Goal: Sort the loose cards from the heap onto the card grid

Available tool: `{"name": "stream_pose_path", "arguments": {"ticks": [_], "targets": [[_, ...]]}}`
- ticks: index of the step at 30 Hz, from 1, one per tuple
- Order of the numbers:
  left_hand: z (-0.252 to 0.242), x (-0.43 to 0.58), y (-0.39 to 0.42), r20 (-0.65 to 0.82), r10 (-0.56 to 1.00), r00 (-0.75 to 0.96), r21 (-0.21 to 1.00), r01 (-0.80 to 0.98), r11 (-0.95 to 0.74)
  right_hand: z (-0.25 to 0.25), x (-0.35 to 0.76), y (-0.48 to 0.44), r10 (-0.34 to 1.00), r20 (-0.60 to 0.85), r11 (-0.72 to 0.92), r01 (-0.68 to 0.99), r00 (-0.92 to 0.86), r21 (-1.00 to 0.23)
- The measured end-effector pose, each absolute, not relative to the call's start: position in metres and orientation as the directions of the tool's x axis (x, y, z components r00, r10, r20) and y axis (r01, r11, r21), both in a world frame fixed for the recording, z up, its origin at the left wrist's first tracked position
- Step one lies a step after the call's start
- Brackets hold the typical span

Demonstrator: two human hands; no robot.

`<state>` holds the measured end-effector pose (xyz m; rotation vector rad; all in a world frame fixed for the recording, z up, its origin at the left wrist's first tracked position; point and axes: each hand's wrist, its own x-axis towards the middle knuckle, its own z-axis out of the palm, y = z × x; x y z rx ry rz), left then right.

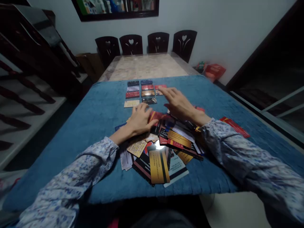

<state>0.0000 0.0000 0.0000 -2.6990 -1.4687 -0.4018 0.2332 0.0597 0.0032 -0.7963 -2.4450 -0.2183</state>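
A loose heap of plastic cards (163, 148) lies on a blue cloth (95, 126) in front of me. My left hand (140, 120) rests on the heap's far left edge, its fingers curled round a red card (155, 115). Just past the heap, my right hand (178, 103) hovers with the fingers stretched out flat, the tips near a red card (160, 86) at the right end of a neat grid of cards (142, 91). Several cards in rows make up that grid.
One red card (235, 126) lies apart on the cloth at the right. Beyond the cloth the marble table (144, 66) runs to four dark chairs (146, 44) by the wall. Dark shelving (28, 79) stands at the left, red bags (213, 71) at the back right.
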Motion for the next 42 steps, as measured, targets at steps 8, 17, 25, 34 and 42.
{"name": "stream_pose_path", "arguments": {"ticks": [8, 17, 25, 34, 42], "targets": [[-0.001, 0.010, -0.005, 0.132, 0.857, 0.498, 0.026, 0.862, -0.505, -0.028, 0.214, 0.078, 0.566, 0.363, 0.805, 0.591, -0.740, -0.051], [-0.001, 0.013, -0.005, 0.065, 0.862, 0.503, 0.003, 0.863, -0.505, -0.027, 0.221, 0.077, 0.462, 0.143, 0.883, 0.439, -0.875, -0.168], [0.005, 0.013, -0.009, 0.038, 0.863, 0.504, 0.045, 0.862, -0.505, -0.019, 0.225, 0.078, 0.461, 0.140, 0.874, 0.421, -0.876, -0.242], [0.006, 0.007, -0.006, -0.003, 0.834, 0.552, 0.115, 0.829, -0.548, -0.014, 0.228, 0.076, 0.457, 0.133, 0.857, 0.395, -0.879, -0.331], [0.007, -0.003, -0.003, -0.017, 0.830, 0.557, 0.121, 0.825, -0.551, -0.014, 0.232, 0.080, 0.451, 0.103, 0.845, 0.386, -0.887, -0.371]]}}
